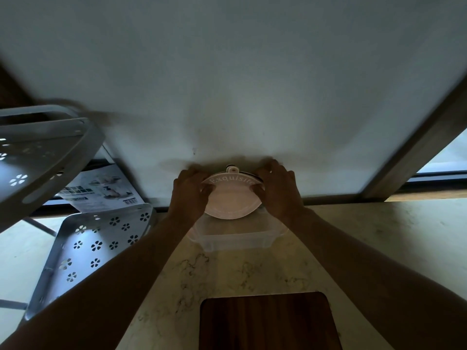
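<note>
Both hands grip a round pink disc (232,202), my left hand (190,192) curled on its left edge, my right hand (278,189) on its right, holding it against the wall (227,97) just above a clear tub (235,239) on the worktop (353,238). Its lettering reads "Exquisite"; possibly a lid, the light is dim.
</note>
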`<state>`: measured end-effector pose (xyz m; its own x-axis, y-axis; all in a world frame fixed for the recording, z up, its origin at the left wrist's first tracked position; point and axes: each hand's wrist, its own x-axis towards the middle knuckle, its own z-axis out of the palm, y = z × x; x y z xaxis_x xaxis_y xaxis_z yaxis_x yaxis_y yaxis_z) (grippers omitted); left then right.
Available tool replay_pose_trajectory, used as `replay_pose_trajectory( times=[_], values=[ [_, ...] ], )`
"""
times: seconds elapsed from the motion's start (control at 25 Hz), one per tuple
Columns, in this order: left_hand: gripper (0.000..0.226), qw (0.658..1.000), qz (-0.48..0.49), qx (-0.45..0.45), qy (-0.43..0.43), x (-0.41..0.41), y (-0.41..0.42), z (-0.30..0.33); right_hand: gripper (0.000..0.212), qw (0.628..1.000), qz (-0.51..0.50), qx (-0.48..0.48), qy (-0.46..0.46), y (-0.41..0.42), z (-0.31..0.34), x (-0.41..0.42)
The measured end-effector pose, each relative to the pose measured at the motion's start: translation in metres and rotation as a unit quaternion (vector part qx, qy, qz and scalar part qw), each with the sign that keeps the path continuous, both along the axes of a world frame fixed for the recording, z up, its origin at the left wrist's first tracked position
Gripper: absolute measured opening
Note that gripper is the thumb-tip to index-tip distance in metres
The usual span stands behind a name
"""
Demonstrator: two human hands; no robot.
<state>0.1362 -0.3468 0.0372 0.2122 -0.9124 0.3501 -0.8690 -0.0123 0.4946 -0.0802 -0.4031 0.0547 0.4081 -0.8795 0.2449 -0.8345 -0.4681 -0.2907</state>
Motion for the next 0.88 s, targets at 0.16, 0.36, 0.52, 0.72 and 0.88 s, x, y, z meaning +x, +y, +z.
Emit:
replay_pose_trajectory(
  times=[0.16,0.36,0.52,0.72,0.88],
  values=[
    [0.024,1.0,-0.005,0.016,-0.005,0.002,-0.002,-0.002,0.029,1.0,0.001,0.009,-0.011,0.002,-0.002,0.003],
    [0.025,0.998,-0.036,0.037,-0.04,0.009,-0.004,-0.003,0.027,1.0,0.003,0.013,0.016,-0.001,-0.001,0.0],
    [0.02,0.996,-0.049,0.048,-0.051,0.013,-0.003,0.001,0.025,0.999,0.018,0.039,-0.004,-0.003,0.004,-0.006],
    [0.019,0.997,-0.069,0.022,-0.038,0.013,0.003,0.013,0.025,0.997,0.042,0.041,-0.039,-0.005,0.009,-0.016],
    [0.019,0.997,-0.057,0.028,-0.044,0.009,0.004,0.01,0.026,0.999,0.032,0.025,0.004,-0.002,0.001,-0.014]
  ],
)
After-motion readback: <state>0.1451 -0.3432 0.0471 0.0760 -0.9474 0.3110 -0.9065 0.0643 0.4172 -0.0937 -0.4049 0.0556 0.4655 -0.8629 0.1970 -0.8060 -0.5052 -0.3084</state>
